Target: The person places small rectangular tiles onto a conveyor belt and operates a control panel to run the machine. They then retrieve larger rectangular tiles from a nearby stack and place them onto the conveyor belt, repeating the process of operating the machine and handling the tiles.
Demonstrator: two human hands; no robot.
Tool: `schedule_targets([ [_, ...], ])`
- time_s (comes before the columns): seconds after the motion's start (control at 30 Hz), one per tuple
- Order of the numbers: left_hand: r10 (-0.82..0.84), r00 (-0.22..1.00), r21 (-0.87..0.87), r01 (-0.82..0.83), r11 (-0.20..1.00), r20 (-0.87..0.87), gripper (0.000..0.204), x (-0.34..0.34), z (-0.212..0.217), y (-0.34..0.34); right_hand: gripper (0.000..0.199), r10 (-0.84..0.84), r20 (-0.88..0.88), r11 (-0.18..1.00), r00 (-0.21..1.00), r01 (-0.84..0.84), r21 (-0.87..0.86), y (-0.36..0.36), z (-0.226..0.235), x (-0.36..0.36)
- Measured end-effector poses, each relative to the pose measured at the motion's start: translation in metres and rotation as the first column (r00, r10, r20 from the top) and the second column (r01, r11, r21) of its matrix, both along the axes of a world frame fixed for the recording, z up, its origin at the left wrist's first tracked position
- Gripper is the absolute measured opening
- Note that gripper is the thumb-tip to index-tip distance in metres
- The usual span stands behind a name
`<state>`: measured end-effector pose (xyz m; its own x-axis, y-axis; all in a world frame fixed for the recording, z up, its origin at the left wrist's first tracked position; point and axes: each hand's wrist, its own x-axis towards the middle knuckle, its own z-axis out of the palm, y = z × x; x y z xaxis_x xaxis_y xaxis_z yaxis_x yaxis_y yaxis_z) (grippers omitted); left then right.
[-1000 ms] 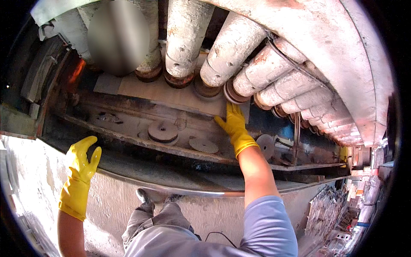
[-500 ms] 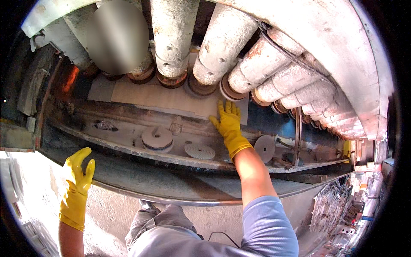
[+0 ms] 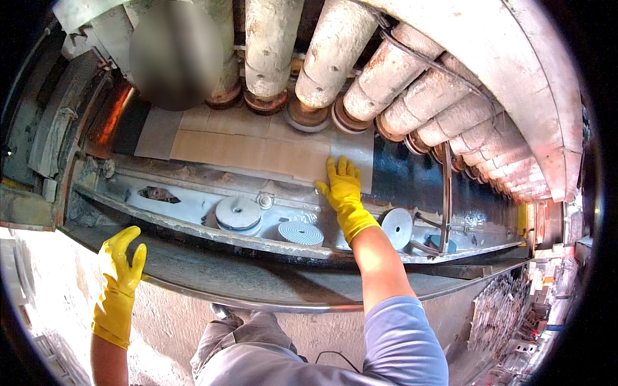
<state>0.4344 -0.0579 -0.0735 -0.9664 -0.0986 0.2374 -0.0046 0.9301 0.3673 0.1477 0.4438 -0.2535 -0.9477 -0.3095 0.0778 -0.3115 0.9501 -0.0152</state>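
Flat tan panels [image 3: 251, 149] lie in rows on the dark machine bed, with a greyer piece at either end. My right hand [image 3: 345, 192], in a yellow rubber glove, rests with fingers spread at the right end of the panels, on or just over the grey piece [image 3: 364, 161]. My left hand [image 3: 122, 264], gloved alike, is held at the near left beside the front rail [image 3: 193, 291]. Its thumb stands apart from the fingers and nothing shows between them. Round abrasive discs sit on the ledge below the panels: a thick pair [image 3: 238, 213], a ridged disc [image 3: 301, 233] and a tilted one [image 3: 396, 228].
A row of thick whitish cylindrical heads [image 3: 335, 55] with rusty round pads hangs over the bed. An upright metal bar [image 3: 447, 193] stands at the right. Glowing orange light shows at the far left. Stacked thin pieces [image 3: 496, 309] lie on the lower right.
The ledge and discs look brighter and bluish now. The view has shifted slightly, showing more of the panels. Both hands keep nearly the same pose.
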Motion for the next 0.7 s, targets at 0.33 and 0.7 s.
schedule_targets([
  [0.33,-0.004,1.000,0.020,0.004,1.000,0.008,0.040,0.030,-0.008,0.001,0.087,0.003,-0.019,1.000,1.000,-0.003,0.006,0.002,-0.009,0.028],
  [0.7,0.022,0.999,0.027,-0.021,0.999,-0.039,0.038,0.046,-0.015,0.013,0.081,-0.093,0.061,0.995,0.994,0.092,0.026,-0.006,-0.007,0.035],
])
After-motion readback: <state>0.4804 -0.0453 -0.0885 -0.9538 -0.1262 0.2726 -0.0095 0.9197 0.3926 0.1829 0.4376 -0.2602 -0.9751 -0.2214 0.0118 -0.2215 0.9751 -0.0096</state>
